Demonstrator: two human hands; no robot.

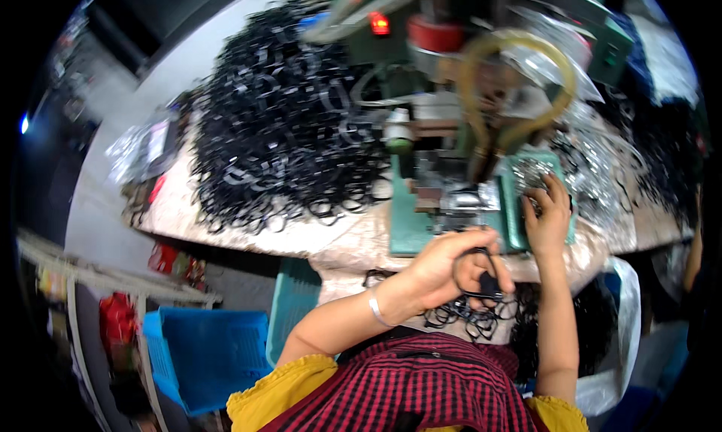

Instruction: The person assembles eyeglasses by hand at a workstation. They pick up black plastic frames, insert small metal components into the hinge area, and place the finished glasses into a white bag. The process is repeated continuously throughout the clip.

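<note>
My left hand (460, 270) is closed around a thin black strap loop (490, 288), in front of the green machine base (406, 233). Part of the loop circles the fingers and a darker piece sticks out below them. My right hand (551, 212) is at a green tray (514, 225) of small shiny metal parts (531, 172). Its fingers are bent down among the parts; whatever they pinch is too small to make out. Between the hands and the machine's upper part lies a metal die area (472, 200).
A big heap of black loops (286, 131) covers the table's left. A yellowish hose (562, 56) curves above the machine, near a red light (380, 24). Clear plastic bags (594, 176) lie right. More loops (481, 317) rest by my lap; a blue crate (207, 357) stands lower left.
</note>
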